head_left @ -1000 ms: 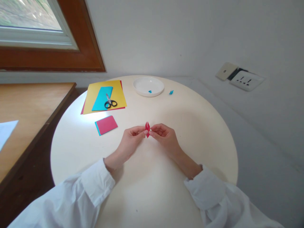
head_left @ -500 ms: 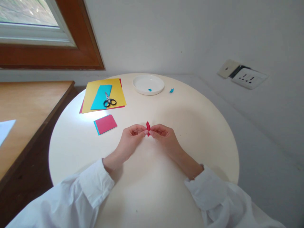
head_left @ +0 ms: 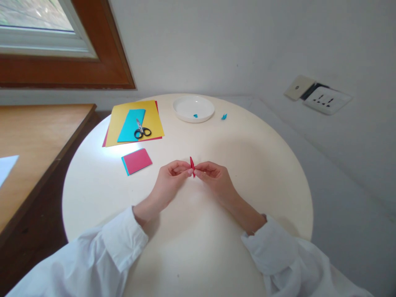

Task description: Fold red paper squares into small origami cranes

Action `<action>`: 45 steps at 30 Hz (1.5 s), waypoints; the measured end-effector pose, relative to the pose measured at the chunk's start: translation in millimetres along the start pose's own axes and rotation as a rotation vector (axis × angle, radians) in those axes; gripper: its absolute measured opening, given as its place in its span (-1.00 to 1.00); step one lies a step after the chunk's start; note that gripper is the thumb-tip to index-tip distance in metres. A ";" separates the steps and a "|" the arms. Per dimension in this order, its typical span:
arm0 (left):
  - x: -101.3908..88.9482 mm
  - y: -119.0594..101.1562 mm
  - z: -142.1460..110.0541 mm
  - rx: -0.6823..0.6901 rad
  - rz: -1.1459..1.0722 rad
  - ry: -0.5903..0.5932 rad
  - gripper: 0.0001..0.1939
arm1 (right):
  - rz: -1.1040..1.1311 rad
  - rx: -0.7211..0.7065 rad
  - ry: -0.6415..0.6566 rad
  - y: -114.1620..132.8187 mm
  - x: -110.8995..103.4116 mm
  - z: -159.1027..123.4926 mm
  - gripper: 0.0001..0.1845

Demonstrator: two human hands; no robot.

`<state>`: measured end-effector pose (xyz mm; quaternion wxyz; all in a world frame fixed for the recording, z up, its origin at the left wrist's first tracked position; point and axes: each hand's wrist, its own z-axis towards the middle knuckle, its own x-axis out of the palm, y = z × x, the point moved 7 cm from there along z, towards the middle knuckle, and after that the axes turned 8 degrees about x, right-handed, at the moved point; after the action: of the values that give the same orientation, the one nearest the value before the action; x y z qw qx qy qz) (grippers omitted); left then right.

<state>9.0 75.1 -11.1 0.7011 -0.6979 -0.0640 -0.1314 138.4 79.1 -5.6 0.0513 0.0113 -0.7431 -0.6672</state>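
A small folded red paper piece [head_left: 192, 163] stands upright between my two hands above the round cream table [head_left: 253, 173]. My left hand [head_left: 170, 180] pinches its left side with fingers curled, and my right hand [head_left: 214, 178] pinches its right side the same way. Both wrists rest on the table, in white sleeves. The lower part of the paper is hidden by my fingertips.
Behind my hands lies a small red and blue paper stack [head_left: 136, 161]. Black-handled scissors [head_left: 141, 130] rest on blue paper over yellow sheets [head_left: 151, 117]. A white plate [head_left: 193, 108] holds a blue scrap; another blue scrap [head_left: 224, 116] lies beside it. A wooden desk [head_left: 34, 136] stands at left.
The red paper looks narrower now, its two top points pressed together into one thin strip. My hands stay in almost the same place.
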 end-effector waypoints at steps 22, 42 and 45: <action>6.2 1.3 -1.6 -0.042 -0.090 0.034 -0.82 | -0.056 -0.148 -0.054 9.8 -0.6 -4.6 -0.91; 4.0 -12.0 -1.9 0.095 0.195 0.003 -0.88 | -0.049 -0.073 -0.097 6.2 -2.4 -1.6 -0.93; 4.4 -14.6 -2.6 0.110 0.220 -0.007 -0.87 | -0.057 -0.088 -0.106 8.0 -2.3 -2.7 -0.93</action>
<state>8.9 72.2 4.1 0.7484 -0.6615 0.0035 -0.0477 141.3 77.6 2.5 -0.0069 -0.0052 -0.7139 -0.7002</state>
